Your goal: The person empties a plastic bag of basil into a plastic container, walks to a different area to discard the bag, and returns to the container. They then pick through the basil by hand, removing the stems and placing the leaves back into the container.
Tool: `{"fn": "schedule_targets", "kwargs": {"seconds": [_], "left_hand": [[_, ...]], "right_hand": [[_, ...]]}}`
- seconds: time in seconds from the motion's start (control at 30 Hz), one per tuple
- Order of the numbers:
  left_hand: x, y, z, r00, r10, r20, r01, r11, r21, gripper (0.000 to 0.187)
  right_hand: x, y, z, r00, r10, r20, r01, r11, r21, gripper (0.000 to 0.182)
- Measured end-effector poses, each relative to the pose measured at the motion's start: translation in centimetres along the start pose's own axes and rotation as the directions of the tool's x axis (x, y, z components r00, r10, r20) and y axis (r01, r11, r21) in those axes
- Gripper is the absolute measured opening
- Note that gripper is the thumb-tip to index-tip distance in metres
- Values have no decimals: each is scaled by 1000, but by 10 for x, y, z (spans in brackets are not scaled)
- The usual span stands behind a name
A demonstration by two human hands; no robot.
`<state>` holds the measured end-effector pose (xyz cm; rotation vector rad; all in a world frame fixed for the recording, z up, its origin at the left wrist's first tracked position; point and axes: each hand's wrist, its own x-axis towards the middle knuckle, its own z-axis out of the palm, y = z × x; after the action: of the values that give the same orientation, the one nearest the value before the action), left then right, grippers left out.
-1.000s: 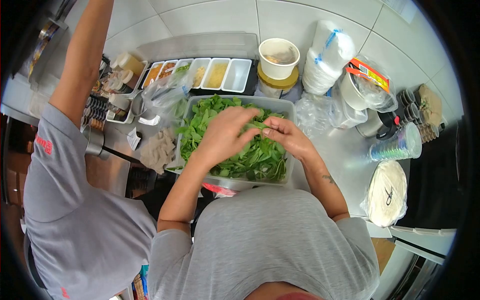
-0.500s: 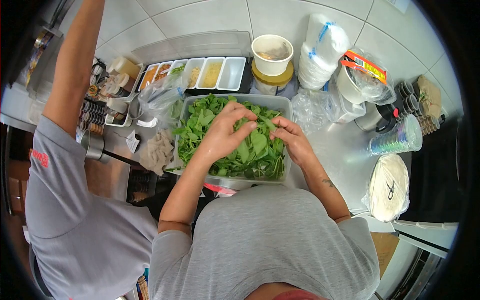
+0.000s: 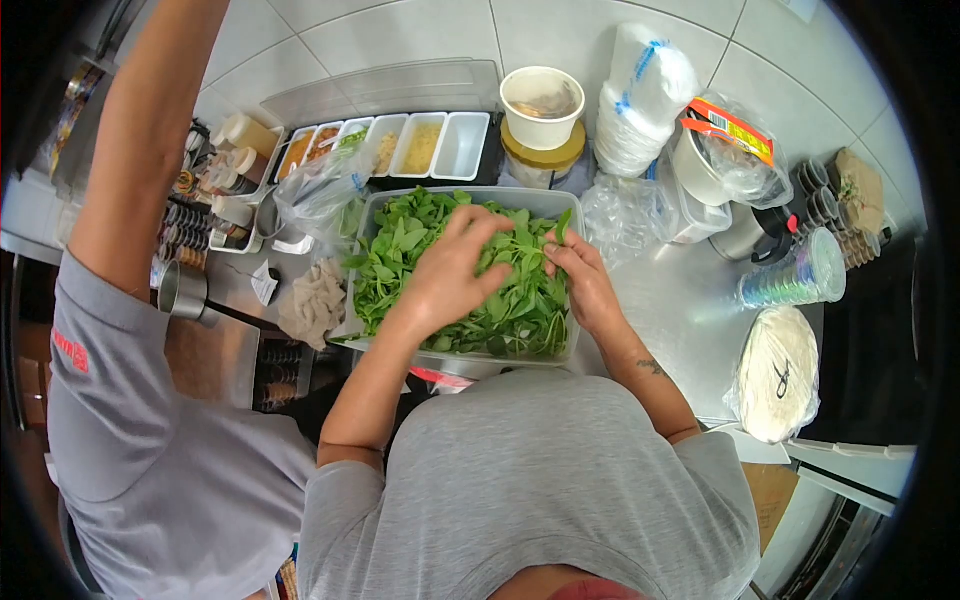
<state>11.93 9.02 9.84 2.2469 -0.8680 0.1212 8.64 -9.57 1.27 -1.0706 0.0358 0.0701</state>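
A clear plastic tub (image 3: 353, 325) in front of me is heaped with green leafy herbs (image 3: 400, 240). Over the middle of the heap is my left hand (image 3: 455, 270), its thumb and fingers apart with nothing visible between them. At the tub's right side, my right hand (image 3: 585, 285) pinches a leafy herb sprig (image 3: 562, 228) between thumb and fingers, one leaf standing up from the grip. The lower part of that sprig is hard to make out against the other leaves.
Behind the tub stands a row of white topping trays (image 3: 464, 145) and a paper bowl (image 3: 542, 100) on a yellow-lidded container. A beige cloth (image 3: 312, 303) and a metal pot (image 3: 183, 292) lie to the left. A co-worker's arm (image 3: 140, 150) reaches forward there. Wrapped flat rounds (image 3: 780, 375) sit right.
My left hand has drawn back slightly from the right one and its fingers have spread. My right hand has tilted its sprig upward. The co-worker's arm has shifted a little.
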Motion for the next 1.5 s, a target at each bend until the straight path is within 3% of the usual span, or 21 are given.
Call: {"fn": "schedule_targets", "kwargs": {"seconds": [0.03,0.1,0.2,0.37,0.5,0.7,0.8,0.9,1.0,1.03,1.13,1.2,1.23,1.37,1.5], "left_hand": [[1,-2,-6,996,50,-67,-52,998,-28,28],[0,-9,-23,999,-21,-38,18,998,-63,19],[-2,-1,-31,998,-54,-40,51,995,-80,10],[-4,16,-11,999,54,-5,-54,998,-30,15],[-2,9,12,992,71,107,-91,975,201,17],[-1,5,22,993,117,22,-119,971,207,13],[-1,2,23,994,110,13,-111,980,166,9],[-2,-7,32,994,3,-106,1,999,41,8],[4,-30,23,931,-70,-359,17,989,-148,5],[5,-35,13,906,-218,-364,94,939,-330,1],[-4,-42,-28,880,-407,-243,253,837,-485,8],[-9,-39,-42,876,-441,-194,311,825,-471,10],[-13,-38,-45,872,-459,-171,340,819,-462,11],[-20,-33,-35,970,-207,-124,166,945,-282,15],[-20,-2,-10,992,-120,-32,119,992,-34,27]], "right_hand": [[-1,-2,-1,1000,16,3,-16,1000,9,15],[-3,-7,-4,999,49,10,-50,998,25,15],[-2,-5,-5,995,-29,93,30,1000,-3,16],[-3,-4,1,990,-81,112,110,954,-279,22],[-2,3,1,985,-127,120,163,915,-369,26],[-4,-6,8,943,-256,212,332,732,-595,26],[-9,-17,15,969,-137,207,242,703,-669,28],[-8,-15,13,982,-11,190,148,671,-726,26],[-6,-12,12,991,-8,134,95,748,-657,24],[-3,-8,7,988,-31,153,120,782,-612,24],[-1,-4,-2,987,-76,142,133,884,-448,25],[-6,-13,12,997,-54,60,70,952,-297,26],[-5,-11,10,997,-34,73,55,949,-309,25],[-3,-13,9,989,11,149,46,928,-370,19],[-4,-17,17,976,-63,207,144,902,-406,16]]}}
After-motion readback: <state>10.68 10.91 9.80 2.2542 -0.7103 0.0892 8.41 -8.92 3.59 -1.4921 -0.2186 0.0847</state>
